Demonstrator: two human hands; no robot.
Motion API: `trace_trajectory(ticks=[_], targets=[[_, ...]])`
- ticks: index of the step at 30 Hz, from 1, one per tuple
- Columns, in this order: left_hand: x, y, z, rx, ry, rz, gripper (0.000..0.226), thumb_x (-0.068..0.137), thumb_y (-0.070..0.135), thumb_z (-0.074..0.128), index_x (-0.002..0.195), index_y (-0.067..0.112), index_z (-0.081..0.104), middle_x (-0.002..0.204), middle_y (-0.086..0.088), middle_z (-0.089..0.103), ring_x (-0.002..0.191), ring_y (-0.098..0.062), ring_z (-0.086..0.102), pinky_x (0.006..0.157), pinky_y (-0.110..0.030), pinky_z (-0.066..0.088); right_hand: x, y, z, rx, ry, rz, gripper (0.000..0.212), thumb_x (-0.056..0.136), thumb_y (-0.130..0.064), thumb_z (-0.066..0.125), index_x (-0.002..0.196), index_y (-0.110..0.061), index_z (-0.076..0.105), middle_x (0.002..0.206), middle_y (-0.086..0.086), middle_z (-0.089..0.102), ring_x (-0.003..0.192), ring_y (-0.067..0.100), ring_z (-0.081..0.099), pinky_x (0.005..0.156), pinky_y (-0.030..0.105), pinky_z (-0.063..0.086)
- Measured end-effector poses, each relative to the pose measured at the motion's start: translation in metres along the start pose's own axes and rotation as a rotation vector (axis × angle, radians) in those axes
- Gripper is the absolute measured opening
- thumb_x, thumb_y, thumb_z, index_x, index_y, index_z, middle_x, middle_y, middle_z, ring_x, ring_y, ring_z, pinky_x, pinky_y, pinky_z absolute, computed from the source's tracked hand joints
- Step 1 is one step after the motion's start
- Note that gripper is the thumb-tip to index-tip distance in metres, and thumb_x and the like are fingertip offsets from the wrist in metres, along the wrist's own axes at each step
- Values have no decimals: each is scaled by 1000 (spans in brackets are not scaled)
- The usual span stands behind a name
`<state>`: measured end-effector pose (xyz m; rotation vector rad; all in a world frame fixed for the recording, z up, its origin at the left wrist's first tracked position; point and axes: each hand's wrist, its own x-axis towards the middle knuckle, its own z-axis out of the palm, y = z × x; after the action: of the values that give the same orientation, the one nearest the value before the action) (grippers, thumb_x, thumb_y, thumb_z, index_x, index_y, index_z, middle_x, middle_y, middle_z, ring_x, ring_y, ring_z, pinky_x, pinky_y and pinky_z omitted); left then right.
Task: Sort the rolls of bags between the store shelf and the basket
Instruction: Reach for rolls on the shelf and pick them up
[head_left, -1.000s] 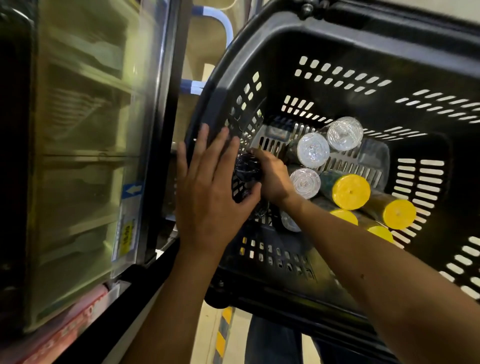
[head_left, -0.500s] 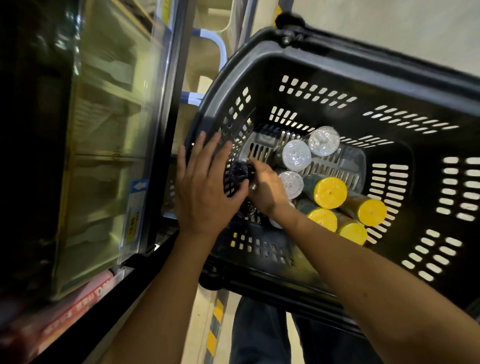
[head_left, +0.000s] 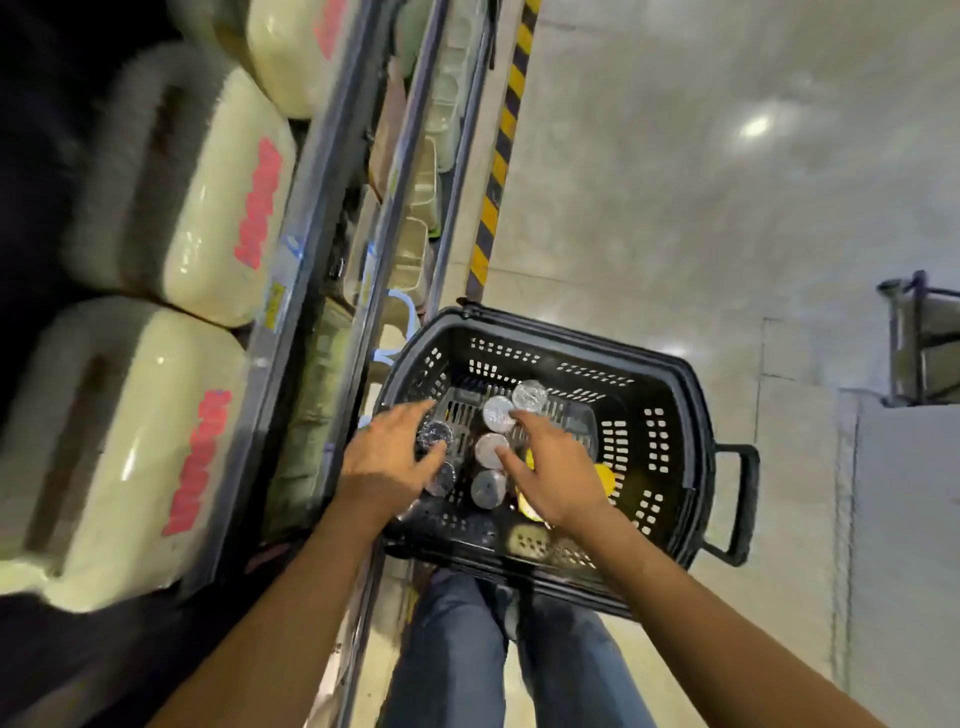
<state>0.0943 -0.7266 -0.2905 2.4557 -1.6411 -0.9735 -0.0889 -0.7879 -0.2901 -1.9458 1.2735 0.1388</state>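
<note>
Left hand (head_left: 387, 460): fingers (head_left: 408, 418) straight, apart, at dark roll (head_left: 435, 434), basket's (head_left: 571, 340) 9 o'clock.
Right hand (head_left: 558, 480): fingers (head_left: 530, 423) spread over clear rolls (head_left: 497, 413).

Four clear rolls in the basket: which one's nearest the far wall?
The clear roll at the far end of the row, just beyond the right hand's fingertips. The other three line up behind it toward the person.

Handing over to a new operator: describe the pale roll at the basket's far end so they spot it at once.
Look for the black slotted basket beside the store shelf. Inside it, pale-ended rolls run in a line away from the person. The pale roll is the last of them, the one nearest the basket's far wall.
</note>
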Motion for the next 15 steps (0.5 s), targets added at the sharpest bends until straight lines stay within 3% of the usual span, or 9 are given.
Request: trace_trajectory(ticks=[7, 15], targets=[[-77, 58, -74, 44, 109, 126, 58, 93, 41, 52, 145, 21, 35, 145, 1, 43, 131, -18, 42, 104, -31, 35, -75, -39, -85, -64, 52, -118, 55, 96, -40, 47, 144, -17, 34, 143, 5, 45, 130, 23, 43, 103, 33, 36], [-191, 97, -91, 8, 331, -62, 58, 92, 46, 50, 144, 23, 36, 144, 3, 46, 130, -16, 44, 106, -31, 36, -133, -72, -138, -155, -23, -440, 58, 97, -40, 45, 147, -18, 28, 149, 3, 36, 135, 20, 36, 108, 30, 29]])
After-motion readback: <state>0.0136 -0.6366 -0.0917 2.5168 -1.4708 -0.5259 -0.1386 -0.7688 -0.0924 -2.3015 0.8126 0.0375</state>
